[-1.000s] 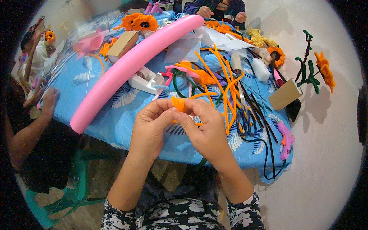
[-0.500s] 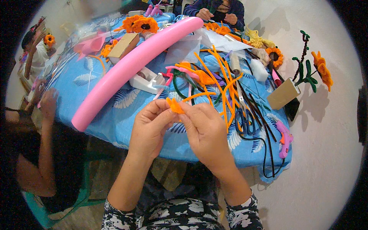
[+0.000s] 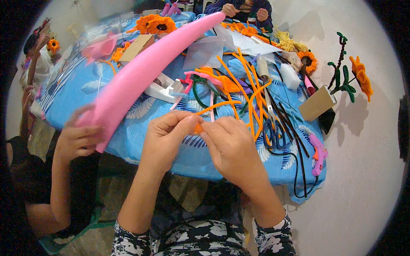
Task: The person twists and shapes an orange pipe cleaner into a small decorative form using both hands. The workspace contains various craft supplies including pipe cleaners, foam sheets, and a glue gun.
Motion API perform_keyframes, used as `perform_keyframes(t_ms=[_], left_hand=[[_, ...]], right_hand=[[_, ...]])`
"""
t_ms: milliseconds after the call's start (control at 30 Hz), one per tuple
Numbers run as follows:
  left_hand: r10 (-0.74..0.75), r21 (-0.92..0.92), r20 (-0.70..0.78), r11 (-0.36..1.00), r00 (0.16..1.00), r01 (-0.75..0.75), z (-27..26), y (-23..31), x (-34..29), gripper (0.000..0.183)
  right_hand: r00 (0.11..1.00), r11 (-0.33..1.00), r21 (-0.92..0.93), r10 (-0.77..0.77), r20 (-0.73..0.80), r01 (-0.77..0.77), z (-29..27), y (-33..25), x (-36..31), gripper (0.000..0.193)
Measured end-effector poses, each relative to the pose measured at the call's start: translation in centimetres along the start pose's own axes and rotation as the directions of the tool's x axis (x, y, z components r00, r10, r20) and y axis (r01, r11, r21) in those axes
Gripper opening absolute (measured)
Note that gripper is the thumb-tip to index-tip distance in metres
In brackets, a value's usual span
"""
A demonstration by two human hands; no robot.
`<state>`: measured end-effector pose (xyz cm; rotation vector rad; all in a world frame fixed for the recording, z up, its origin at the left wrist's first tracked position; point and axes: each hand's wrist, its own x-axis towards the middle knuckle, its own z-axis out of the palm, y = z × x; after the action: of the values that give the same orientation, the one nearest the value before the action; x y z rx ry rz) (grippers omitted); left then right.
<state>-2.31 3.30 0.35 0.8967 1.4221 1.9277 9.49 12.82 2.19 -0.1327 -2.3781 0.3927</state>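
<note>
Between my two hands, just above the table's near edge, is a small folded piece of orange pipe cleaner (image 3: pixel 198 128). My left hand (image 3: pixel 165 135) pinches it between thumb and fingers from one side. From the other side my right hand (image 3: pixel 230 147) grips it, fingers curled. Most of the piece is hidden by my fingertips. Beyond my hands lie loose orange pipe cleaners (image 3: pixel 252 94), a pink pipe cleaner shape (image 3: pixel 208 77) and a white tape dispenser (image 3: pixel 161 90). Scissors with dark blue handles (image 3: pixel 273 133) rest right of my right hand.
A long pink foam tube (image 3: pixel 145 70) crosses the table's left side, a co-worker's hand (image 3: pixel 81 138) at its near end. On the right are a pink glue gun (image 3: pixel 318 155) with its cord and a box (image 3: pixel 318 104) holding an orange flower. Another person (image 3: pixel 241 10) sits opposite.
The co-worker's hand at left has come onto the pink tube, whose near end has shifted right and looks blurred. In my fingers the orange piece has turned lower and shows less.
</note>
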Motion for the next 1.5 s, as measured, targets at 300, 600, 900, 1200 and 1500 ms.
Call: perform_keyframes(t_ms=[300, 600, 900, 1200, 1500], left_hand=[[0.000, -0.184, -0.178, 0.982, 0.984, -0.033, -0.1, -0.2, 0.3, 0.017], [0.085, -0.148, -0.298, 0.980, 0.951, -0.134, 1.3, 0.0, -0.1, 0.016], [0.165, -0.045, -0.260, 0.982, 0.951, -0.183, 1.0, -0.8, 0.2, 0.016], [0.056, -0.128, -0.284, 0.987, 0.957, -0.096, 1.4, -0.6, 0.0, 0.016], [0.012, -0.197, -0.264, 0.978, 0.964, -0.066, 1.1, -0.4, -0.2, 0.016]], right_hand=[[0.996, 0.994, -0.065, -0.086, -0.025, 0.084, 0.1, 0.6, -0.1, 0.004], [0.987, 0.990, -0.118, -0.094, -0.134, 0.078, 0.8, 0.6, -0.6, 0.005], [0.984, 0.997, -0.076, -0.007, -0.178, -0.006, 1.4, 0.3, -0.3, 0.026], [0.963, 0.976, -0.218, -0.080, -0.259, 0.023, 1.6, 0.8, -0.2, 0.015], [0.972, 0.994, -0.067, -0.099, -0.212, 0.086, 1.8, 0.5, 0.0, 0.009]])
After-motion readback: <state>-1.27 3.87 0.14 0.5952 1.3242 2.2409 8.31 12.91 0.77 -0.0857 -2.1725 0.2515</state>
